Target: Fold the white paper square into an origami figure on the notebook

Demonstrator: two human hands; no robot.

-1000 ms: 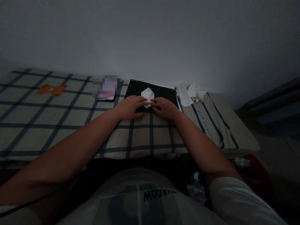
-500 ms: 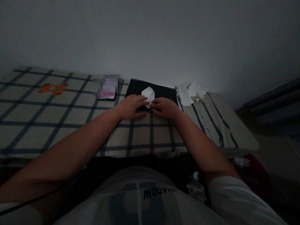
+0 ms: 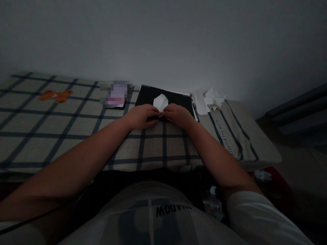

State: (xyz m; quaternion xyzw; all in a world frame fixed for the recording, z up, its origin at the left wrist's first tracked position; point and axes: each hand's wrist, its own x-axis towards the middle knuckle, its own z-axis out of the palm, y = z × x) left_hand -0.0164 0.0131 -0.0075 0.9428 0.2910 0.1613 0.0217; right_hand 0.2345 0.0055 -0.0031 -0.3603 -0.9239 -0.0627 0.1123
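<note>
A small folded piece of white paper [image 3: 160, 101] lies over a black spiral-bound notebook [image 3: 148, 96]. Its near end is between the fingertips of both hands. My left hand [image 3: 142, 115] comes in from the left, its fingers closed on the paper's near edge and the thumb lower down. From the other side my right hand [image 3: 177, 115] pinches the same near edge, its fingertips almost touching those of the left. The exact fold under the fingertips is hidden.
Left of the notebook lies a phone [image 3: 117, 95], its screen partly blurred. An orange bear-shaped piece [image 3: 56, 96] sits farther left. Crumpled white papers [image 3: 214, 98] are at the right on the checked tablecloth [image 3: 84, 143]. A wall rises behind. Below right stands a red bin [image 3: 277, 185].
Both hands have drawn together at the paper's near end. The left fingers slid off the middle of the paper, and the right fingers curled closer onto its edge.
</note>
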